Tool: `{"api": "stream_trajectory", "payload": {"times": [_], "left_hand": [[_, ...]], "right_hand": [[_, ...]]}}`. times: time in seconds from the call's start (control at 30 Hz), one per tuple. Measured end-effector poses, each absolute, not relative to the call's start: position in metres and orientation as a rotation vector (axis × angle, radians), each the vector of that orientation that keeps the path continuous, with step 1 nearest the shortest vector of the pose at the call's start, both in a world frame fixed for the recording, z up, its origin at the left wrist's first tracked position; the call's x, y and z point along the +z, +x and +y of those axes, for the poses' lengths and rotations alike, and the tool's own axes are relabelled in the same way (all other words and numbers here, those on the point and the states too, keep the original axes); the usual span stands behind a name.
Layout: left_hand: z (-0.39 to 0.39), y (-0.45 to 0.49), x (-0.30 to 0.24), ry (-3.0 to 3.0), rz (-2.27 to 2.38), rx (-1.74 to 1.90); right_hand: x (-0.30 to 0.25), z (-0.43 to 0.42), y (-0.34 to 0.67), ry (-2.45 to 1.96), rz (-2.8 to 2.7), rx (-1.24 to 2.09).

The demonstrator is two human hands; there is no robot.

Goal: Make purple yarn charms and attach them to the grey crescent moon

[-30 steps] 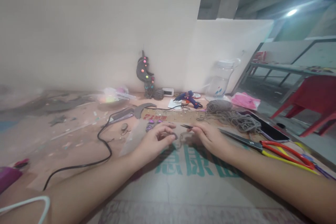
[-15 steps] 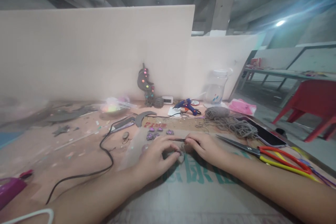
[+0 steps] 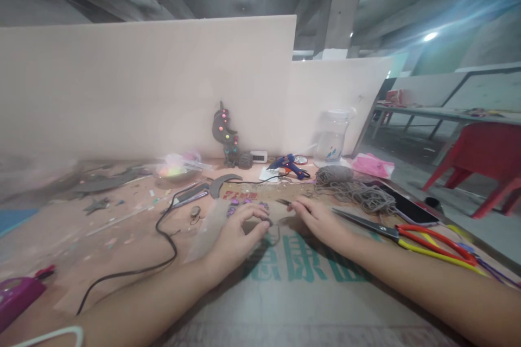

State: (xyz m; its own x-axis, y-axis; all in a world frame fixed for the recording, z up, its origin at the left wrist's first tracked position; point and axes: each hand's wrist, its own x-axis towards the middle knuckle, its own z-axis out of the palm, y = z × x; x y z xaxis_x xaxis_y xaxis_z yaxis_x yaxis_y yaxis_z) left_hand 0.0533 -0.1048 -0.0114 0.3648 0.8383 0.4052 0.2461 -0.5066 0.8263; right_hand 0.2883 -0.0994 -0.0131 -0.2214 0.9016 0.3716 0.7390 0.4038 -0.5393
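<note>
In the centre of the frame, a small dark piece [image 3: 269,222] is pinched between thumb and forefinger of the left hand [image 3: 242,230], with the other fingers loosely curled. A pointed tool [image 3: 282,202] is gripped by the closed fingers of the right hand [image 3: 319,222], just right of centre, its tip aimed left. Between the hands a thin grey strand [image 3: 277,237] is seen hanging in a loop; whether it is tied to the piece cannot be told. Both hands are held over a printed sheet [image 3: 309,303] laid on the counter [image 3: 130,249]. Purple pieces [image 3: 234,203] are partly hidden behind the left hand. At the right of the frame, scissors [image 3: 398,233] are placed near the right forearm, with grey yarn [image 3: 334,174] and a phone [image 3: 411,206] above them.
</note>
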Motion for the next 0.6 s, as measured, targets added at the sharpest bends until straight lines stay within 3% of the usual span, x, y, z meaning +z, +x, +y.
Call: {"api": "stream_trajectory", "payload": {"times": [0.23,0.6], "left_hand": [[-0.093,0.055,-0.015,1.55,0.95,0.987],[-0.093,0.052,-0.013,1.433,0.904,0.946]], "right_hand": [[-0.016,-0.098,0.292,-1.137,-2.009,0.171],[-0.015,-0.102,0.288,-1.042,-2.222,0.087]]}}
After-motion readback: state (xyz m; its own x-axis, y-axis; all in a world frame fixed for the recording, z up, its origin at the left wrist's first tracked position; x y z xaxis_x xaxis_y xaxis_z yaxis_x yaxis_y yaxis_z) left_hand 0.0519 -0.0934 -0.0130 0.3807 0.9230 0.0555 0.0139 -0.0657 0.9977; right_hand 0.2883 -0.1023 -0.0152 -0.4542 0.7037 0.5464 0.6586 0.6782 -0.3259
